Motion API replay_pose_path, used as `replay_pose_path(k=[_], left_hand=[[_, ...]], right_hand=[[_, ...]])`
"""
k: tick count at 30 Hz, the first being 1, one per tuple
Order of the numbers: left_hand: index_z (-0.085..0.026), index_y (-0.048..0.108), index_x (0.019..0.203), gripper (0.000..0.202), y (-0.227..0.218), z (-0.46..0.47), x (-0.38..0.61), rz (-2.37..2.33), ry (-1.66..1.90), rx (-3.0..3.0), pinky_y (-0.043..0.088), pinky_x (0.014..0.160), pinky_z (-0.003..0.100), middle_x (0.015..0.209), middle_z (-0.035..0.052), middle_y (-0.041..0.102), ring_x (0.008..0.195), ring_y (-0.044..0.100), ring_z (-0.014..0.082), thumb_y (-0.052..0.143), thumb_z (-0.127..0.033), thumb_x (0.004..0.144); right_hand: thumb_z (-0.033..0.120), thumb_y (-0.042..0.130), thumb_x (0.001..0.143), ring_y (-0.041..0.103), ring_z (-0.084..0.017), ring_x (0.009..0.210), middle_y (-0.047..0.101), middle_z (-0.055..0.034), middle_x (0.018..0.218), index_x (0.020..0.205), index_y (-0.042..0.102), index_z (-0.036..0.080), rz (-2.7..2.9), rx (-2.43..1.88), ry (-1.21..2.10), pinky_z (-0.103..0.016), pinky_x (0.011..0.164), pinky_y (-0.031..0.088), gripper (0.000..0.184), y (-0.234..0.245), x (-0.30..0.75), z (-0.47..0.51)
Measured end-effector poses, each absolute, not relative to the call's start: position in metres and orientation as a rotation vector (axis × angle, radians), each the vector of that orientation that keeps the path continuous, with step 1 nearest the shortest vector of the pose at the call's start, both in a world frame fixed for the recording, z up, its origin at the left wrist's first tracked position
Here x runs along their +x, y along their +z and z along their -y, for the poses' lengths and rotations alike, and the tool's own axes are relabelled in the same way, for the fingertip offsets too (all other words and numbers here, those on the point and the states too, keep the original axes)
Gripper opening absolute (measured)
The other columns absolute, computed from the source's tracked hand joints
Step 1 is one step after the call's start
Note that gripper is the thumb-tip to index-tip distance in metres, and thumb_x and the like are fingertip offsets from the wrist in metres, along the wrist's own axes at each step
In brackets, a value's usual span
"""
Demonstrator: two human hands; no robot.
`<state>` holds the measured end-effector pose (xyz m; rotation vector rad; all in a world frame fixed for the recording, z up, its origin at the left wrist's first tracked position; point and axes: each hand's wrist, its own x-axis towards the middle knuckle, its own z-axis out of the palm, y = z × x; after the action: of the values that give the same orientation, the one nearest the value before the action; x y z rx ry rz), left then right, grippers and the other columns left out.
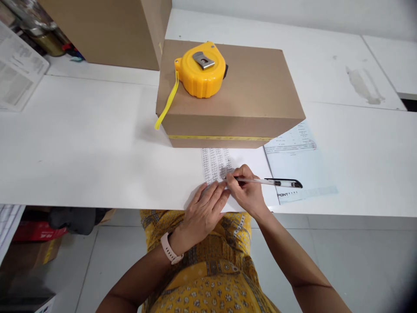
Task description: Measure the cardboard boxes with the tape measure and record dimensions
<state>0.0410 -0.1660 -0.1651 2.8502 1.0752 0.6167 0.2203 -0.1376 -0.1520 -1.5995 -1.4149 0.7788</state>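
Note:
My right hand (246, 191) is closed around a clear-barrelled pen (283, 183) with a black cap on its back end. The pen's tip meets a white sheet of paper (257, 167) that bears columns of small dark writing. Flat on the sheet's lower edge lies my left hand (206, 208), its fingers stretched out beside the pen tip. A brown cardboard box (254, 82) covers the far part of the sheet. On top of the box rests a yellow tape measure (203, 71) with a metal clip and a yellow wrist strap hanging over the box's edge.
A pale blue printed sheet (302, 165) lies right of the writing paper, partly under the box. Behind on the left stands a larger cardboard box (107, 32). Papers (19, 65) and jars fill the far left corner. The white table's front edge (81, 205) is near my body.

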Motion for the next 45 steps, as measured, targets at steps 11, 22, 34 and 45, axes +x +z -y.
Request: replay_pose_path(k=[11,22,34,45], left_hand=[[-0.009,0.057,0.143,0.046,-0.1657,0.1665,0.0413,-1.077,0.612,2.853,0.038,0.120,0.046,0.147,0.0123,0.062,0.139,0.052,0.0266,0.054,-0.033,0.104],[-0.010,0.057,0.143,0.046,-0.1669,0.1666,0.0410,-1.090,0.617,2.862,0.037,0.119,0.045,0.147,0.0116,0.062,0.140,0.051,0.0261,0.054,-0.034,0.104],[-0.010,0.060,0.140,0.043,-0.1650,0.1656,0.0417,-1.092,0.642,2.872,0.038,0.119,0.044,0.146,0.0120,0.063,0.138,0.053,0.0259,0.049,-0.034,0.106],[-0.010,0.060,0.140,0.043,-0.1635,0.1655,0.0424,-1.097,0.634,2.863,0.039,0.118,0.045,0.147,0.0109,0.063,0.138,0.053,0.0257,0.051,-0.034,0.105]], right_hand=[[0.031,0.061,0.091,0.043,-0.010,0.051,0.050,0.0061,0.061,0.075,0.046,0.025,1.420,-1.577,0.786,-0.026,0.051,0.037,0.023,-0.1500,0.2187,0.1361],[0.030,0.062,0.090,0.045,-0.010,0.049,0.050,0.0067,0.059,0.074,0.046,0.025,1.387,-1.559,0.791,-0.025,0.049,0.037,0.023,-0.1520,0.2192,0.1365],[0.028,0.062,0.091,0.044,-0.009,0.050,0.050,0.0071,0.060,0.074,0.046,0.024,1.391,-1.554,0.760,-0.024,0.049,0.036,0.023,-0.1531,0.2194,0.1365],[0.027,0.063,0.089,0.043,-0.009,0.050,0.049,0.0073,0.059,0.074,0.046,0.024,1.371,-1.559,0.769,-0.025,0.049,0.035,0.022,-0.1503,0.2186,0.1358]])
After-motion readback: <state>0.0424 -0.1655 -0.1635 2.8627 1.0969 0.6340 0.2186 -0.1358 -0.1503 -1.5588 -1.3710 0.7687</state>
